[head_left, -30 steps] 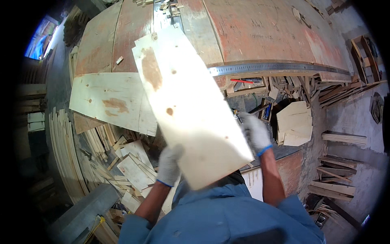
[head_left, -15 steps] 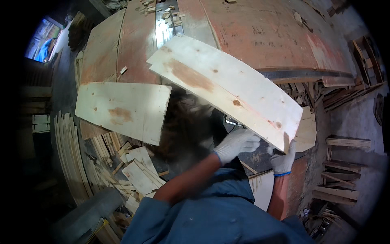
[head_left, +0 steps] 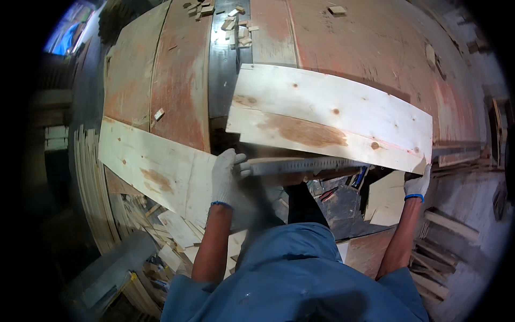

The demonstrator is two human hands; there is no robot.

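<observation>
A wide pale plywood board with knots and a brown stain lies tilted over the bench in front of me. My right hand, in a white glove, grips its near right corner; most of those fingers are hidden at the edge. My left hand, also gloved, is over the right end of a second pale board at the left. Its fingers are slightly bent and apart, with nothing seen between them. That hand is just short of the wide board's left end.
A metal strip with ruled marks runs below the wide board. Small wood offcuts sit on the far reddish bench top. Long strips stand at the left, with scrap pieces nearby. Stacked timber is at the right.
The wide board has swung flatter and shifted right, its left end coming nearer. My left hand has moved left and forward to the second board; my right hand has moved right with its corner.
</observation>
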